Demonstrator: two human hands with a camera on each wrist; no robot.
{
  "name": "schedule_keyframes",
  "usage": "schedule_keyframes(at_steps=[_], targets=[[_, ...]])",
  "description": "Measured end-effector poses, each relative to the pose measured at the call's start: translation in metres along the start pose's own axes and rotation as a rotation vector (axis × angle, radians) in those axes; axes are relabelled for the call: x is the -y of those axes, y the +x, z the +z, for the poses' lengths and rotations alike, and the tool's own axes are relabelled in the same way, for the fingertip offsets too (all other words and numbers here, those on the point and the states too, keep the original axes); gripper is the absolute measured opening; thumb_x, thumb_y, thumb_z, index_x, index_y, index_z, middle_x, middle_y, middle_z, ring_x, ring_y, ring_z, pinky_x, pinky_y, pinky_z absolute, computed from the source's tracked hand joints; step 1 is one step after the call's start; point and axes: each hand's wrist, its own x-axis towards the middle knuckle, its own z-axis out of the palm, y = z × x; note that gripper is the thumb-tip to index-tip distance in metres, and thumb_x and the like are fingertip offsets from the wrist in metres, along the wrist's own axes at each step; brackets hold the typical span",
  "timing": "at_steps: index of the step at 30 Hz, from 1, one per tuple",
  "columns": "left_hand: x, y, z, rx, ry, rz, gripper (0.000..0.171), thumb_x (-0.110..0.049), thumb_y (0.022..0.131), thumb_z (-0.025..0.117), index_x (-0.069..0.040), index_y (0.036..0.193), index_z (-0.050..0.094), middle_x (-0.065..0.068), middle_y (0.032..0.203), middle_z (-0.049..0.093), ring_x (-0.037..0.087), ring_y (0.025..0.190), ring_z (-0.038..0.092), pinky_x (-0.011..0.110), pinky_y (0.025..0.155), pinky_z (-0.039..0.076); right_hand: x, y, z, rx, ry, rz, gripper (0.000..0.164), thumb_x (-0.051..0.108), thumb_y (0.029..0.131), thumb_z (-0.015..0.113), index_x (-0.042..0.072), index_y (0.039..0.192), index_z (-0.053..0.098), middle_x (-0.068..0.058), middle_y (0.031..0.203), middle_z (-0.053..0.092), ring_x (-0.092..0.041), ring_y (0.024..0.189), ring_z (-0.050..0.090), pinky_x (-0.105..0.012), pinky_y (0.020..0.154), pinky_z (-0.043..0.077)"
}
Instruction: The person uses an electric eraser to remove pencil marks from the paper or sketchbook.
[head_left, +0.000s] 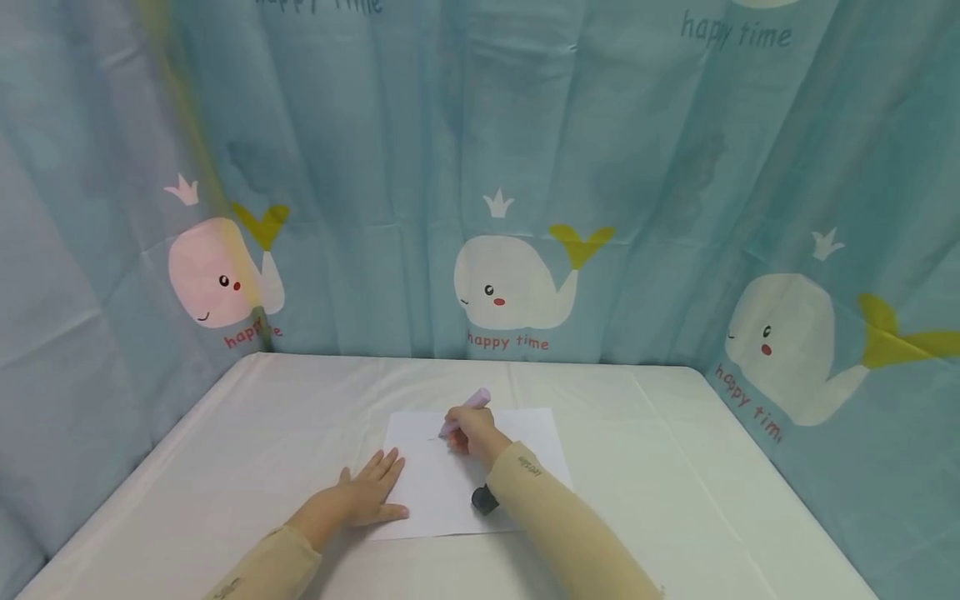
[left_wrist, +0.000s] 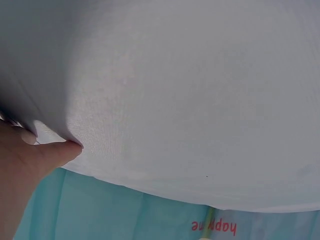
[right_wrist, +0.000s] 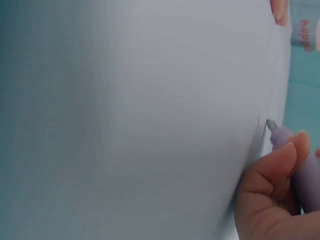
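Note:
A white sheet of paper (head_left: 442, 492) lies on the table. My right hand (head_left: 471, 432) pinches a light purple marker (head_left: 477, 398) over the sheet's upper part, the barrel leaning up to the right. In the right wrist view the marker's grey tip (right_wrist: 271, 124) meets the paper, thumb and finger gripping just behind it. A short thin line (head_left: 432, 439) shows on the sheet beside the tip. My left hand (head_left: 372, 492) rests with spread, straight fingers on the sheet's left edge. Its thumb (left_wrist: 62, 152) shows in the left wrist view, most of the other fingers hidden.
A white cloth covers the table (head_left: 645, 467). Blue curtains (head_left: 375, 167) printed with whales stand around its back and sides. A small black round object (head_left: 483, 500) shows beside the right sleeve (head_left: 558, 525), over the paper.

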Motion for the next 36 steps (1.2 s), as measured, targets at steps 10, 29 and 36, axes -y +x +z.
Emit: schedule_keyframes(at_steps=[10,29,36], targets=[[0.0,-0.003,-0.001,0.007,-0.008,0.004,0.087,-0.051,0.091,0.059,0.005,0.149,0.026,0.026,0.157,0.015,0.046,0.144,0.008,0.077,0.102,0.006,0.0,-0.001,-0.001,-0.013,-0.049,-0.033,0.022,0.008,0.082,0.065,-0.003,0.098,0.055,-0.006,0.062,0.055,-0.01,0.046,0.05,-0.019,0.045,0.045],[0.0,-0.002,-0.001,-0.005,-0.011,0.009,0.087,-0.051,0.091,0.059,0.004,0.149,0.027,0.025,0.157,0.016,0.045,0.144,0.009,0.077,0.102,0.006,-0.005,0.0,0.013,-0.111,0.077,-0.056,0.02,0.007,0.076,0.063,-0.002,0.092,0.054,-0.006,0.062,0.056,-0.009,0.045,0.049,-0.018,0.043,0.044],[0.001,-0.003,0.001,0.003,-0.012,0.011,0.088,-0.052,0.091,0.059,0.005,0.149,0.026,0.025,0.158,0.014,0.045,0.144,0.008,0.077,0.102,0.006,-0.008,0.004,0.013,-0.096,0.012,-0.055,0.024,0.007,0.076,0.064,-0.004,0.096,0.054,-0.007,0.062,0.058,-0.009,0.044,0.05,-0.019,0.041,0.043]])
